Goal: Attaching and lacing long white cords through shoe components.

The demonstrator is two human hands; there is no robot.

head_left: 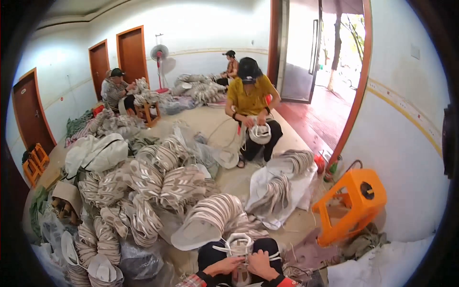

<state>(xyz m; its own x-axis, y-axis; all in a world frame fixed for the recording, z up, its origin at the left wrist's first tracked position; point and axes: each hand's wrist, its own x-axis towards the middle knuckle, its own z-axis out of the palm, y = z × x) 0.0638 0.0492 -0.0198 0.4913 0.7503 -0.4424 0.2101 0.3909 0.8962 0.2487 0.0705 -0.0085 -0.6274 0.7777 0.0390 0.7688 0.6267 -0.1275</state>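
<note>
A beige and white shoe upper [237, 245] lies across my lap, with loose white lace ends sticking out at both sides. My left hand [226, 265] comes in from the lower left, its fingers closed on the upper's near left side. Opposite it, my right hand [260, 264] is closed at the upper's right edge, by the lacing. Whether the fingertips also pinch the lace is too small to make out. Just beyond my knees, a long row of nested uppers [215, 215] leans over the floor.
Stacked uppers [143, 179] fill the floor at the left. More lie on a white sack [272, 203] ahead. An orange stool [354, 201] stands at the right. A person in yellow [251, 98] handles an upper opposite me; other people sit farther back. An open door [301, 52] is beyond.
</note>
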